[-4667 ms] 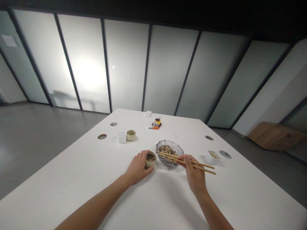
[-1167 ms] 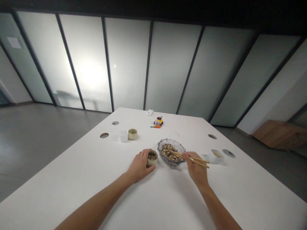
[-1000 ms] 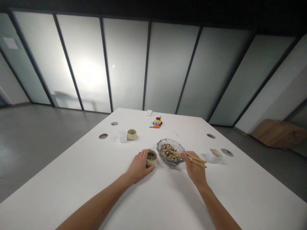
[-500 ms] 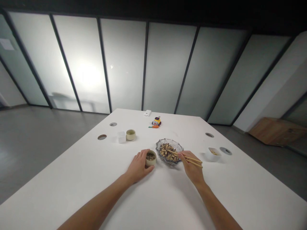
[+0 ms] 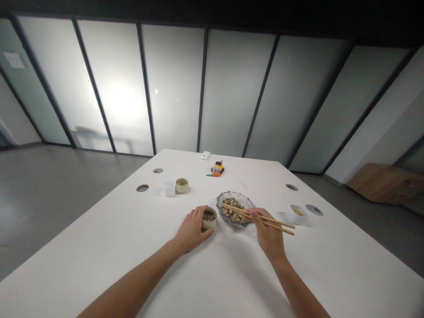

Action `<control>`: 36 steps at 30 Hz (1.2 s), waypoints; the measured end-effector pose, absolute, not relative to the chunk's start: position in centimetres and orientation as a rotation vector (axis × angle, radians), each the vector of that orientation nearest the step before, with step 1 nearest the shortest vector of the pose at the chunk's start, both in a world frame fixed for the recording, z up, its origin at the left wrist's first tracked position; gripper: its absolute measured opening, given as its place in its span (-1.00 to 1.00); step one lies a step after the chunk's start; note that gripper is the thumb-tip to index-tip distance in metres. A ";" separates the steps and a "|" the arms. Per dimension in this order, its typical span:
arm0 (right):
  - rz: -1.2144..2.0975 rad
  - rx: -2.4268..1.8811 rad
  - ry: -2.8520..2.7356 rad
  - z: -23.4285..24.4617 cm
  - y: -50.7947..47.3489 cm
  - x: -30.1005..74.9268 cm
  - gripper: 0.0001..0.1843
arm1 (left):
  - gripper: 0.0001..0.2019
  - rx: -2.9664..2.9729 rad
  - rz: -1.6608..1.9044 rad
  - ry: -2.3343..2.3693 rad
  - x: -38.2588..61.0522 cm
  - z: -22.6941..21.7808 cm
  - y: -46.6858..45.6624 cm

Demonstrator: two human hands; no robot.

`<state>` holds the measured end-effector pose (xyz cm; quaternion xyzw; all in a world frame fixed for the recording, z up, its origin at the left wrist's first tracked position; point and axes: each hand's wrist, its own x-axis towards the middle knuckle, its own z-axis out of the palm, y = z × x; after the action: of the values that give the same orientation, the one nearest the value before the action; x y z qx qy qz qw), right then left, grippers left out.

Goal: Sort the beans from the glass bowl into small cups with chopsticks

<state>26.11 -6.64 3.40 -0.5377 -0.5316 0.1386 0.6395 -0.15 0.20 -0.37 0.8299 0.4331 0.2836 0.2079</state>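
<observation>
My left hand (image 5: 194, 230) is wrapped round a small beige cup (image 5: 210, 224) standing on the table. Inside the cup lie dark sunflower seeds (image 5: 208, 216). A pair of wooden chopsticks (image 5: 275, 224) is gripped in my right hand (image 5: 269, 234), tips pointing left over a clear faceted glass bowl (image 5: 236, 194). The bowl holds a mix of dark seeds and pale nuts (image 5: 234, 207), perhaps peanuts or pistachios. Whether the chopstick tips pinch a piece is too small to tell.
A white table (image 5: 198, 282) carries everything. Left of centre stand a white square container (image 5: 168, 189) and a beige cup (image 5: 182, 186). Behind lie a toy car (image 5: 217, 167), a toy carrot (image 5: 214, 175) and a white device (image 5: 205, 155). Another white container (image 5: 297, 214) with pale pieces is at right.
The chopsticks have swung flatter, their tips now nearer the bowl's left side and their back ends reaching further right. My left hand stays on the cup. The view has shifted slightly.
</observation>
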 end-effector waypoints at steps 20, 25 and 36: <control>0.062 -1.264 -1.351 1.6 -4.6 26.6 -0.47 | -0.29 2.314 0.799 1.167 -0.2 -0.5 0.3; 0.170 -1.286 -1.222 2.3 -5.2 27.1 -0.45 | -0.30 2.309 0.793 1.162 -0.2 -0.4 0.2; 0.723 -1.038 -0.924 3.3 -6.1 25.7 -0.46 | -0.31 2.297 0.772 1.195 -0.1 -0.1 0.1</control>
<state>25.72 -6.07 3.26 -0.4675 -0.4161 0.3257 0.7088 -0.06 0.09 -0.14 0.8296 0.4317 0.2788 0.2181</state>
